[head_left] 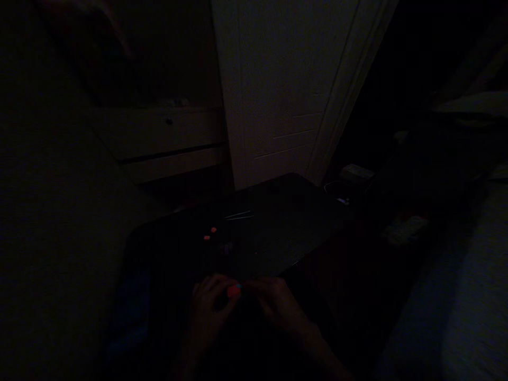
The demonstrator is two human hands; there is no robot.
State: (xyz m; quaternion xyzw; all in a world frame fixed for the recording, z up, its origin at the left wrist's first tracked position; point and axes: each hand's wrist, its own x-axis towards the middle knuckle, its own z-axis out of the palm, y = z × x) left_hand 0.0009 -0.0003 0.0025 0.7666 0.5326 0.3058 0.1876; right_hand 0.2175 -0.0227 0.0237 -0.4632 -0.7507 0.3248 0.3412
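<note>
The room is very dark. My left hand and my right hand meet low in the view, over the near edge of a dark table. Their fingertips are pinched together on a small orange and light-blue piece. Two more small orange pieces lie on the table beyond my hands. Next to them sits a dim bluish bit. A thin pale tool like tweezers lies farther back on the tabletop.
A pale door stands behind the table. A low drawer unit with a knob is at the back left. Dim clutter lies on the floor at right. A light surface runs along the right edge.
</note>
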